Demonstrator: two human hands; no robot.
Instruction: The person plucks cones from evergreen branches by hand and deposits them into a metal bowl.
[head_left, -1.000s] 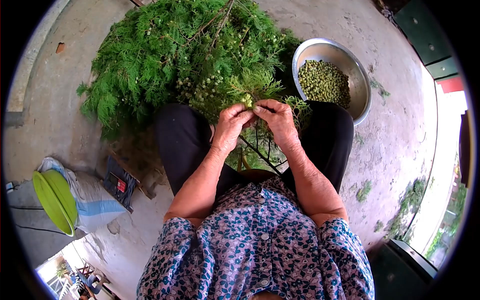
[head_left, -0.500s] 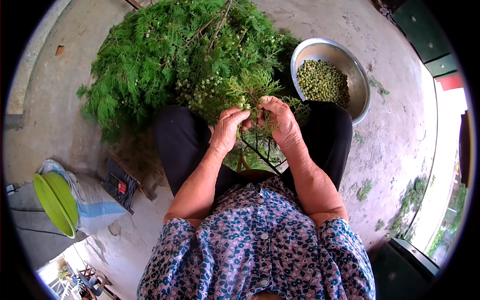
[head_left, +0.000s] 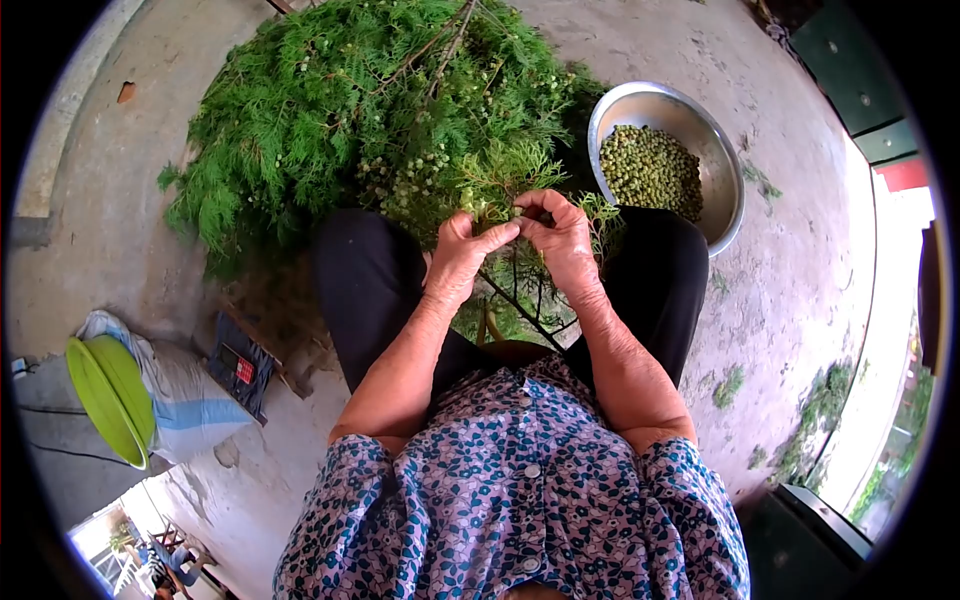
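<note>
Between my knees rises a green conifer branch [head_left: 508, 172] with feathery leaves and small pale cones. My left hand [head_left: 462, 255] is closed on this branch, its thumb stretched toward the other hand. My right hand [head_left: 562, 240] pinches at the branch beside it, thumb and forefinger around a small green cone, mostly hidden by the fingers. The fingertips of both hands nearly meet. Behind them lies a large heap of cut conifer branches [head_left: 290, 130], dotted with cones. A metal basin [head_left: 722, 190] by my right knee holds many picked green cones [head_left: 650, 172].
On the left, a lime-green plastic basin [head_left: 105, 400] leans against a white and blue sack [head_left: 190, 400]. A dark cloth or bag with a red patch [head_left: 240, 370] lies beside it. Green sprigs [head_left: 728, 385] are scattered on the concrete floor at right. A dark green cabinet [head_left: 800, 540] stands lower right.
My left thumb has stretched toward the right hand, and the two hands' fingertips have come closer together. The right fingers have closed in a pinch. The view has shifted slightly.
</note>
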